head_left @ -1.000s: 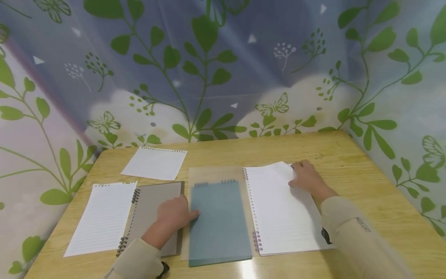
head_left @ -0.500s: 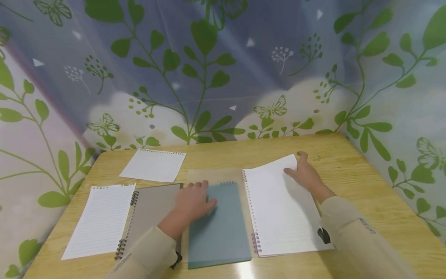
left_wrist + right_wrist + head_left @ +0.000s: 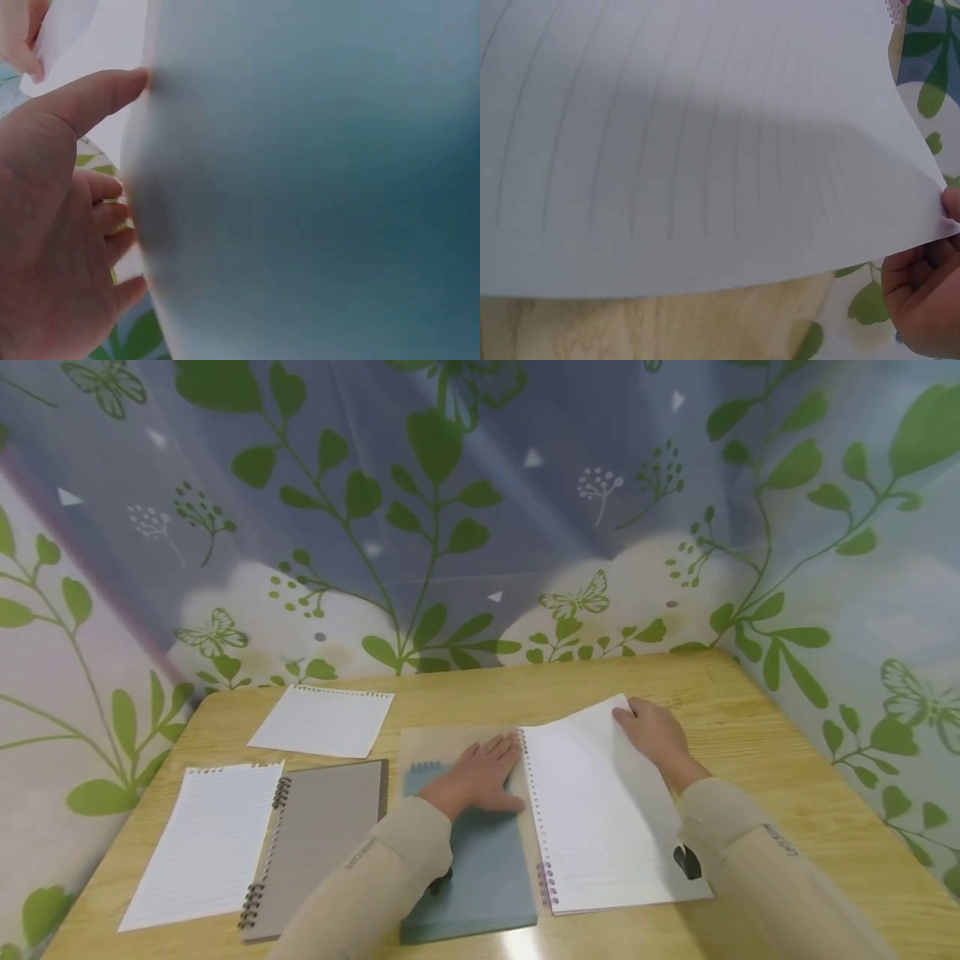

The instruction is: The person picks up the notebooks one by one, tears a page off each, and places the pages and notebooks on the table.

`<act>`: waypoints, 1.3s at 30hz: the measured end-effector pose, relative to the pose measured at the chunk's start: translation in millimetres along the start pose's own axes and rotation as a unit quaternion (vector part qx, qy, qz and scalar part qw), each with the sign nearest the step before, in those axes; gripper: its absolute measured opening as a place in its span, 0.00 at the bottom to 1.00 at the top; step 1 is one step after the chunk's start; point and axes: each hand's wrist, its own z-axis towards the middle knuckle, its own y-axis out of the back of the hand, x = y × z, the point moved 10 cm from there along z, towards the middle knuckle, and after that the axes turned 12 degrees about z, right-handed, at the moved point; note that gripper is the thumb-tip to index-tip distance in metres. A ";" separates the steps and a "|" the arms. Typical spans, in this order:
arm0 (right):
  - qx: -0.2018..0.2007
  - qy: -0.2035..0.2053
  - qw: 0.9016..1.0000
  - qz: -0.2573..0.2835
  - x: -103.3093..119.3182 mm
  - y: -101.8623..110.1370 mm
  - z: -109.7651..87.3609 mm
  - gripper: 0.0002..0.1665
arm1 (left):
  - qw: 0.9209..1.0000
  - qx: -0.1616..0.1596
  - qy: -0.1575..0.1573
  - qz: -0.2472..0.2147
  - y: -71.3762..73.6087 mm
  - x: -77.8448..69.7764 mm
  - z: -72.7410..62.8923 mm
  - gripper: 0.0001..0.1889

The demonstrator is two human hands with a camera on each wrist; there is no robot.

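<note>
A spiral notebook (image 3: pixel 607 827) with white lined pages lies open at the right of the table. My right hand (image 3: pixel 654 733) pinches the far right corner of its top sheet (image 3: pixel 705 165), which lifts and bows in the right wrist view. My left hand (image 3: pixel 480 777) rests with fingers spread over the frosted cover and blue-green pad (image 3: pixel 480 877), fingertips close to the notebook's coil. In the left wrist view the left thumb and fingers (image 3: pixel 112 94) reach along the edge of the translucent cover (image 3: pixel 262 187). The underside of the left hand is hidden in the head view.
A grey-covered spiral notebook (image 3: pixel 322 835) lies left of the pad. Beside it is a torn lined sheet (image 3: pixel 198 843), with another torn sheet (image 3: pixel 326 720) behind. A leaf-patterned cloth (image 3: pixel 450 527) hangs at the back and sides of the wooden table (image 3: pixel 787 827).
My left hand has moved right from the grey notebook across the blue-green pad to the white notebook's coil. My right hand has taken the page corner and raised it.
</note>
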 end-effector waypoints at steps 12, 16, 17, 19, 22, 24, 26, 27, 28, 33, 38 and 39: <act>0.035 -0.054 0.998 0.023 -45.3 -13.8 10.3 0.29 | 0.998 0.050 0.037 0.024 -1.4 2.1 5.6 0.49; 0.052 -0.071 0.996 0.026 -50.3 -20.0 10.7 0.31 | 0.997 0.064 0.040 0.014 -2.2 2.1 6.2 0.49; 0.056 -0.075 0.995 0.026 -51.2 -21.1 10.5 0.32 | 0.997 0.068 0.038 0.011 -2.5 1.7 6.2 0.49; 0.062 -0.081 0.994 0.026 -52.8 -22.8 10.1 0.33 | 0.996 0.076 0.037 0.005 -3.9 1.7 6.2 0.49; 0.070 -0.084 0.994 0.015 -55.3 -24.4 10.9 0.34 | 0.996 0.087 0.036 0.001 -7.4 2.3 7.4 0.49; 0.077 -0.086 0.993 0.012 -56.8 -26.1 11.1 0.35 | 0.995 0.093 0.039 0.001 -10.2 3.4 8.7 0.49; 0.077 -0.084 0.993 0.012 -57.1 -25.7 10.6 0.34 | 0.994 0.098 0.042 0.002 -10.8 3.8 9.9 0.49; 0.078 -0.082 0.994 0.012 -56.9 -25.5 9.9 0.34 | 0.994 0.100 0.044 0.003 -11.1 3.7 10.3 0.50; 0.078 -0.080 0.994 0.012 -56.4 -25.6 9.1 0.34 | 0.994 0.102 0.046 0.005 -11.2 3.8 10.3 0.50; 0.079 -0.067 0.994 0.019 -55.7 -26.1 5.5 0.34 | 0.993 0.107 0.052 0.011 -12.1 4.7 11.1 0.50; 0.076 -0.064 0.994 0.034 -57.6 -25.4 2.0 0.33 | 0.993 0.109 0.054 0.008 -12.8 4.4 12.1 0.49; 0.076 -0.063 0.994 0.037 -57.5 -25.4 1.1 0.33 | 0.992 0.109 0.054 0.008 -12.8 4.5 12.2 0.49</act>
